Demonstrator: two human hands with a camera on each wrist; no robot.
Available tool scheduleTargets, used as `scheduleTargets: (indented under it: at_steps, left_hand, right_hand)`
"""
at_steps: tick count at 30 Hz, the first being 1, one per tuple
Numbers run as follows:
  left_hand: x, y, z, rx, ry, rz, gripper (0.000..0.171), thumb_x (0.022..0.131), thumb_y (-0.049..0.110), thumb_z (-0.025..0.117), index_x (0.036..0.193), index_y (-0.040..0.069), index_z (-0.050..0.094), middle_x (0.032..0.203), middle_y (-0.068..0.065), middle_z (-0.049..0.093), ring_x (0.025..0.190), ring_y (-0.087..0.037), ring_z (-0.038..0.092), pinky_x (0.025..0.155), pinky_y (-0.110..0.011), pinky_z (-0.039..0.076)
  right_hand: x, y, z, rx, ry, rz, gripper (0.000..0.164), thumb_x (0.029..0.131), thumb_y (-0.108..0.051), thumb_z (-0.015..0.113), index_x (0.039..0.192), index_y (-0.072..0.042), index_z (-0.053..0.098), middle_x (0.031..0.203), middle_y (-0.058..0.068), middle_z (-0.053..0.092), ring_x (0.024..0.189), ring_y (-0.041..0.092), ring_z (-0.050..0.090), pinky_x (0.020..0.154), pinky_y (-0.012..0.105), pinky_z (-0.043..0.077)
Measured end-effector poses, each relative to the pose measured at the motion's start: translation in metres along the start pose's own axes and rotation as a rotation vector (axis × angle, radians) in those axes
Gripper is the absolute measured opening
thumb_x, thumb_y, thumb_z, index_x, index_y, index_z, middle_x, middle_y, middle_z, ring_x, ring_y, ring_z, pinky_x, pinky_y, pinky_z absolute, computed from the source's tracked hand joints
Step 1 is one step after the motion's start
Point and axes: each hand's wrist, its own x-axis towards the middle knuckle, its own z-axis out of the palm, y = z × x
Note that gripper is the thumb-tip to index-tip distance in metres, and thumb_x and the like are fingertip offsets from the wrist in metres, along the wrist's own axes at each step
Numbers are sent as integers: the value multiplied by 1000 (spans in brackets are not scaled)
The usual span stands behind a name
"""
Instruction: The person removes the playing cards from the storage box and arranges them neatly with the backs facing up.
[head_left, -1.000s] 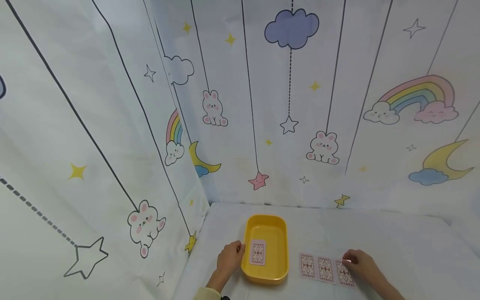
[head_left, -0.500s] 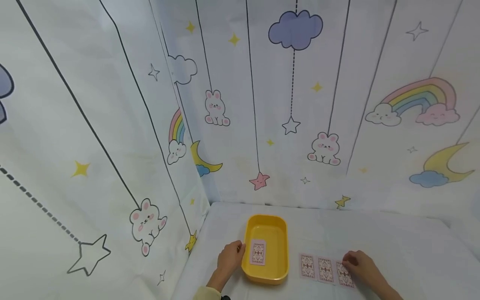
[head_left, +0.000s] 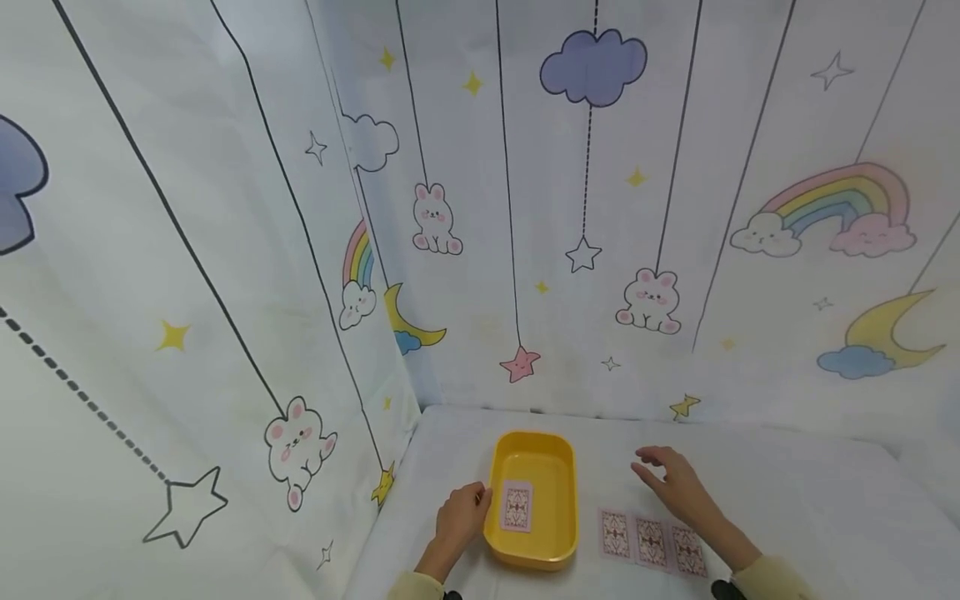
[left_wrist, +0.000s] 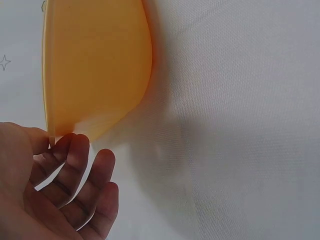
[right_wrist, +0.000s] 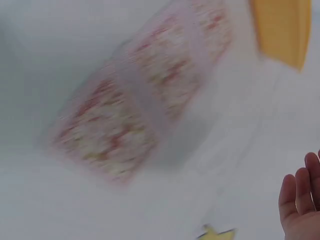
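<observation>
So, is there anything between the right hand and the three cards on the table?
Nothing visible. The right hand hovers open just behind the row of cards, with only bare table between them.

Bare hands (head_left: 459, 521); pale yellow sleeve cuffs (head_left: 768, 577) at both wrists.

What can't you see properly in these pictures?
- Card faces: the three cards and the card in the yellow tray lie backs up.
- Right wrist view: motion blur smears the card pattern.
- Left wrist view: the tray wall hides its inside.
- Left hand: touching or gripping the rim is unclear.
</observation>
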Motion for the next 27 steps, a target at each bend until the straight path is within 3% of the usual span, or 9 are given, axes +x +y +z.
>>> scheduleTargets:
  at_steps: [6, 12, 17, 22, 27]
  left_hand:
    - [-1, -1, -1, -19, -3, 6, 26, 101, 29, 59, 79, 15, 60, 64, 5, 51, 56, -11, 47, 50, -25, 35]
    - [0, -2, 0, -13, 1, 25, 27, 101, 29, 59, 78, 16, 59, 63, 5, 51, 55, -11, 46, 50, -25, 34]
    - [1, -6, 1, -19, -18, 15, 28, 101, 31, 58, 78, 16, 58, 63, 5, 51, 55, -10, 46, 50, -25, 34]
    - [3, -9, 1, -23, -9, 19, 28, 101, 31, 59, 77, 17, 57, 62, 6, 50, 54, -10, 45, 49, -25, 33]
    - [4, -7, 1, -37, 1, 27, 28, 100, 30, 60, 76, 17, 57, 62, 7, 48, 53, -9, 43, 48, -25, 32]
  right_hand:
    - [29, -53, 14, 41, -67, 18, 44, 97, -40, 65, 126, -7, 63, 123, 11, 64, 111, 28, 60, 91, 49, 54]
    - [51, -92, 38, 80, -146, 12, 38, 96, -37, 67, 123, -10, 65, 121, 8, 65, 113, 27, 60, 95, 49, 53]
    - [62, -115, 68, 61, -315, -44, 38, 94, -34, 71, 119, -5, 67, 111, 6, 66, 103, 22, 60, 95, 47, 53]
    - [67, -136, 93, 32, -522, -108, 39, 93, -29, 72, 116, 3, 66, 106, 11, 68, 97, 25, 62, 92, 49, 53]
    - [66, -149, 112, -37, -601, -121, 36, 91, -24, 75, 111, 4, 66, 102, 14, 70, 88, 23, 61, 87, 48, 54]
